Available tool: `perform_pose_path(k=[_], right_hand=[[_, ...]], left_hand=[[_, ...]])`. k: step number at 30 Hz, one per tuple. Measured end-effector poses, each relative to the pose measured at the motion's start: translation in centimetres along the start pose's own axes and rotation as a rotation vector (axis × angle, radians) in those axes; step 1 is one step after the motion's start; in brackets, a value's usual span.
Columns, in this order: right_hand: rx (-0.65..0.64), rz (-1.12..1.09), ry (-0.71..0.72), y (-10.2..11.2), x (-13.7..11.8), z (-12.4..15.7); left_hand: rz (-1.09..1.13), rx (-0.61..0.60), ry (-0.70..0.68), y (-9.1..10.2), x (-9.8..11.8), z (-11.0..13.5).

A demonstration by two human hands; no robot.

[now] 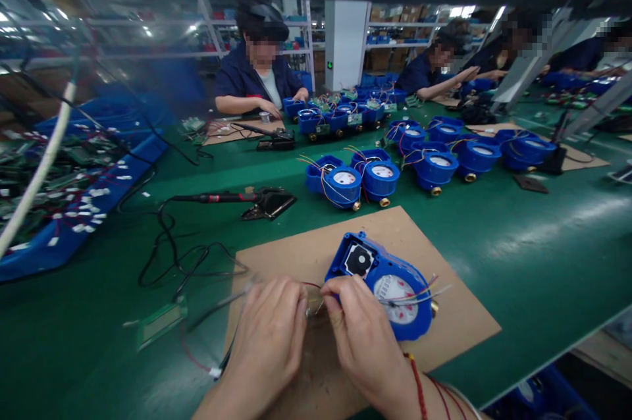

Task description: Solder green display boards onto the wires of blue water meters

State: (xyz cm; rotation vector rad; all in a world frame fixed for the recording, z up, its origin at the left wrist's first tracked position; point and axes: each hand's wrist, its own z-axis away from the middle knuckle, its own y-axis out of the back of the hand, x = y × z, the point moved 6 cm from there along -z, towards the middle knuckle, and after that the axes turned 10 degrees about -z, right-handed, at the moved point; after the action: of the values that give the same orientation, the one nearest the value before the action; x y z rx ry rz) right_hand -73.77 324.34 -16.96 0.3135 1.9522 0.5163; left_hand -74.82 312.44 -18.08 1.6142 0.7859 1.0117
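Observation:
My left hand and my right hand are close together over a brown board. Both have their fingers pinched on thin wires that run between them. Beside my right hand a blue water meter lies on the board, with a dial and a square compartment holding a black part. Loose coloured wires stick out over its dial. To the left of my left hand is a small green circuit board with a red lead and a white connector. My fingertips partly hide the wire ends.
A soldering iron rests in its stand on the green table. Several more blue meters stand behind the brown board. A blue bin of circuit boards is at left. Co-workers sit across the table.

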Motion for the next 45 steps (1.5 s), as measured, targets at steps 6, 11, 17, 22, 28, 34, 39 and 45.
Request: perform_pose_path(k=[6,11,17,22,28,34,39,45], right_hand=[[-0.093,0.259,0.077,-0.5,0.1,0.2],[-0.186,0.198,0.122,-1.2,0.6,0.5],[-0.228,0.181,0.107,-1.4,1.0,0.7],[-0.202,0.137,0.073,-1.0,1.0,0.6],[-0.166,0.064,0.055,-1.0,0.6,0.1],[-0.169,-0.023,0.025,-1.6,0.7,-0.3],[-0.19,0.102,0.015,-2.5,0.6,-0.8],[-0.207,0.225,0.081,-2.9,0.0,-0.9]], left_hand=[[0.028,-0.074,0.046,-0.1,-0.3,-0.2],[0.061,-0.118,0.033,0.0,-0.1,-0.2],[0.025,-0.137,-0.029,-0.2,0.4,0.1],[-0.058,0.086,-0.059,1.3,-0.1,1.3],[-0.256,0.225,-0.004,0.5,-1.7,3.7],[-0.004,0.122,-0.117,-0.9,-3.6,3.7],[0.136,-0.001,-0.133,-0.7,-4.9,3.5],[0.242,-0.075,-0.009,0.0,-5.0,3.7]])
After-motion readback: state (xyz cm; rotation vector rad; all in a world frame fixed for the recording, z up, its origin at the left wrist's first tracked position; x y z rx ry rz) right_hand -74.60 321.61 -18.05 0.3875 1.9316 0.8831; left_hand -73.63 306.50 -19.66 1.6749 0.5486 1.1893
